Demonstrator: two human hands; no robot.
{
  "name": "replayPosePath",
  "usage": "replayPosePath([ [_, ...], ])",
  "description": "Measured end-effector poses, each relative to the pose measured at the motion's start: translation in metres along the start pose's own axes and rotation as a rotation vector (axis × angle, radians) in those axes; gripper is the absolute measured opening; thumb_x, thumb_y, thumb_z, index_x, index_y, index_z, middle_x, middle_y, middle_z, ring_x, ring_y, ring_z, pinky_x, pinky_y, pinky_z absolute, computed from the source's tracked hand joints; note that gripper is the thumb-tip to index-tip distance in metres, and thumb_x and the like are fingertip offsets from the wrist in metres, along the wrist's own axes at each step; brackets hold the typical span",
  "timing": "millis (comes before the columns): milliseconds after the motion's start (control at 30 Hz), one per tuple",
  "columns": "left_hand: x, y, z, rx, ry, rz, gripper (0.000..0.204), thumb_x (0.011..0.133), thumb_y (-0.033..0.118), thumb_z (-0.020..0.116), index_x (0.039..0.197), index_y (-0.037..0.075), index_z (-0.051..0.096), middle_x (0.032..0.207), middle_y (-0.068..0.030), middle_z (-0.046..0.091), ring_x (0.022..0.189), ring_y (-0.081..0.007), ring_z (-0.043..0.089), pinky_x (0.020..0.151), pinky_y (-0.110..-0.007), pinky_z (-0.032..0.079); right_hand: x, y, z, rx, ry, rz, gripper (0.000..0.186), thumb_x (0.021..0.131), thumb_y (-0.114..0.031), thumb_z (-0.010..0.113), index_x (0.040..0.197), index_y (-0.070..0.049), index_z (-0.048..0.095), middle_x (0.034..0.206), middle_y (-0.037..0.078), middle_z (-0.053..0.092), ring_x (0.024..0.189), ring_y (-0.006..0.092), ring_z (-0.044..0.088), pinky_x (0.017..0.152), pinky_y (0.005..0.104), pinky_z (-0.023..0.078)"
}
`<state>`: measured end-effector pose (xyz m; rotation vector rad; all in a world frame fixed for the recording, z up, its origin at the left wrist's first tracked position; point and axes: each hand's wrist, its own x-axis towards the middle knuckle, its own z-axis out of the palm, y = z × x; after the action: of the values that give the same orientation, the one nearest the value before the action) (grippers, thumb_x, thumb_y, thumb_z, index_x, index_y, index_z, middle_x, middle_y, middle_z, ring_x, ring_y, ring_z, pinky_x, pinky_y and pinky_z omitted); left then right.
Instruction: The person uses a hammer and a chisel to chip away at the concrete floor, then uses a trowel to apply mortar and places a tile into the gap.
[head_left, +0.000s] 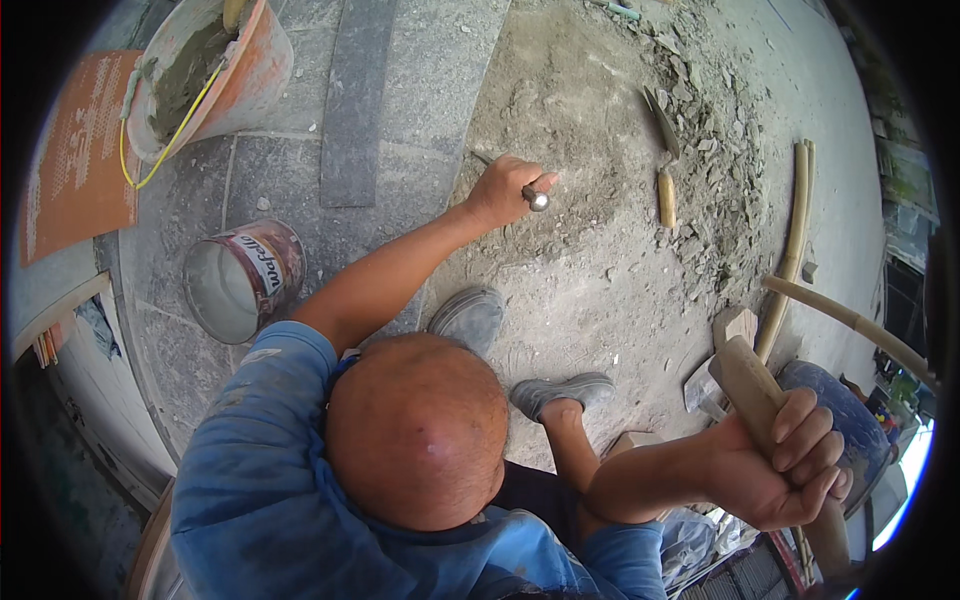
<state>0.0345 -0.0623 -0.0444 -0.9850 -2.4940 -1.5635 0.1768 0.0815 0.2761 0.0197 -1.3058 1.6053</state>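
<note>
My left hand (505, 192) is closed round a metal chisel (537, 200). Its rounded striking end sticks out of the fist, and its thin tip points at the edge of the grey tiles (420, 180), beside bare, dusty ground. Raised at the lower right, my right hand (790, 470) grips the thick wooden handle of a hammer (750, 385). The dark head end is mostly cut off at the lower edge. A trowel (667, 198) with a wooden handle lies on the rubble beyond my left hand, to the right.
An orange bucket (270, 60) of grey mortar with a yellow handle stands at the upper left, near a paint can (290, 250). A dark strip (355, 100) lies on the tiles. Broken rubble (715, 160), bamboo poles (795, 230) and a blue tub (860, 425) are at the right.
</note>
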Motion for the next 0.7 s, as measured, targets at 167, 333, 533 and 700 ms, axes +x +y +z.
replayPosePath([
  [167, 0.000, -0.004, 0.008, -0.012, 0.016, 0.074, 0.039, 0.091, 0.020, 0.064, 0.060, 0.004, 0.045, 0.054, -0.0125, 0.044, 0.055, -0.0310, 0.049, 0.061, -0.042, 0.041, -0.192, 0.129, -0.096, -0.756, -0.384, 1.157, 0.008, 0.081, -0.006, 0.058, 0.086, 0.000, 0.055, 0.066, 0.007, 0.054, 0.061, 0.0172, 0.054, 0.060, 0.0313, 0.045],
  [333, -0.028, -0.009, -0.003, -0.007, -0.037, 0.083, 0.039, 0.091, 0.022, 0.062, 0.062, 0.004, 0.046, 0.054, -0.0120, 0.044, 0.054, -0.0305, 0.049, 0.063, -0.041, 0.041, -0.091, 0.067, -0.028, -0.689, -0.117, 0.864, 0.012, 0.083, -0.004, 0.057, 0.094, 0.000, 0.052, 0.062, 0.004, 0.054, 0.048, 0.0105, 0.049, 0.046, 0.0251, 0.040],
  [533, -0.010, -0.008, -0.001, 0.000, -0.037, 0.014, 0.041, 0.092, 0.025, 0.062, 0.061, 0.004, 0.045, 0.055, -0.0123, 0.044, 0.054, -0.0313, 0.047, 0.063, -0.042, 0.041, -0.033, 0.023, -0.009, -0.038, -0.128, 0.079, 0.007, 0.092, -0.009, 0.047, 0.096, -0.012, 0.042, 0.063, -0.001, 0.038, 0.050, 0.0085, 0.039, 0.046, 0.0279, 0.040],
  [700, 0.000, 0.001, 0.005, 0.020, -0.069, -0.012, 0.042, 0.092, 0.026, 0.063, 0.062, 0.003, 0.044, 0.056, -0.0138, 0.045, 0.054, -0.0336, 0.048, 0.060, -0.044, 0.040, -0.200, 0.127, -0.080, -0.819, -0.432, 0.949, 0.008, 0.082, -0.006, 0.057, 0.077, -0.001, 0.057, 0.062, 0.015, 0.054, 0.055, 0.0223, 0.056, 0.056, 0.0337, 0.047],
])
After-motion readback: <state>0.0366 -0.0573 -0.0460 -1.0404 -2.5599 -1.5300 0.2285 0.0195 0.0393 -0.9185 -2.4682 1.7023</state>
